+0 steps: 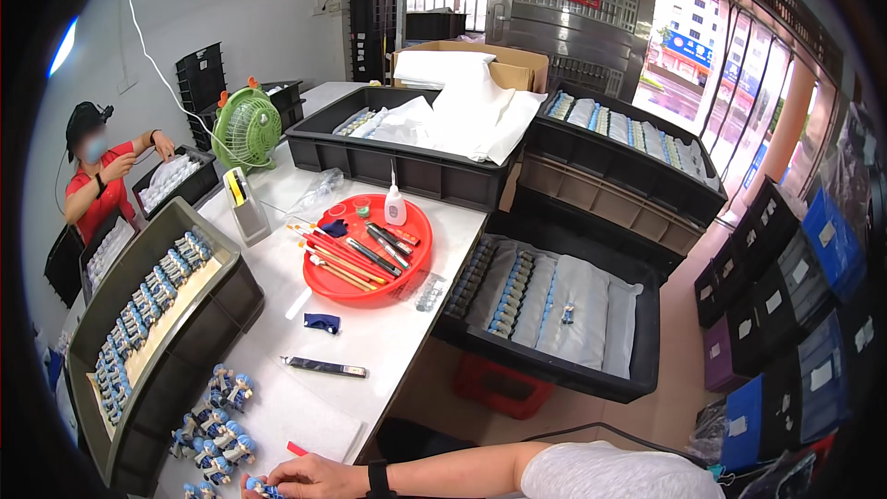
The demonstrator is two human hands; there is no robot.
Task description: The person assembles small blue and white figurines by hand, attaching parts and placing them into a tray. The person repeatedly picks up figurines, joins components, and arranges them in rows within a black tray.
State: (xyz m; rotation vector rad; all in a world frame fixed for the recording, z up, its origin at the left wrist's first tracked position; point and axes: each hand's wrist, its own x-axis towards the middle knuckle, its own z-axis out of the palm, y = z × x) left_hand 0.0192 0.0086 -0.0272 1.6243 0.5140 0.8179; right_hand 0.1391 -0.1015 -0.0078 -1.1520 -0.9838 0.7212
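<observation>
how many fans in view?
1. The green fan stands at the far left of the white table, beside the grey pen holder and behind the grey crate of figurines. Others could be hidden behind the stacked crates.

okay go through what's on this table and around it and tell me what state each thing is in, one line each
Right hand: closed on a small blue figurine.
Green fan: upright; running or not, cannot tell.
Red tray: holds brushes and pens.
Glue bottle: upright on the tray.
Grey crate: rows of figurines inside.
Cardboard box: open.
</observation>
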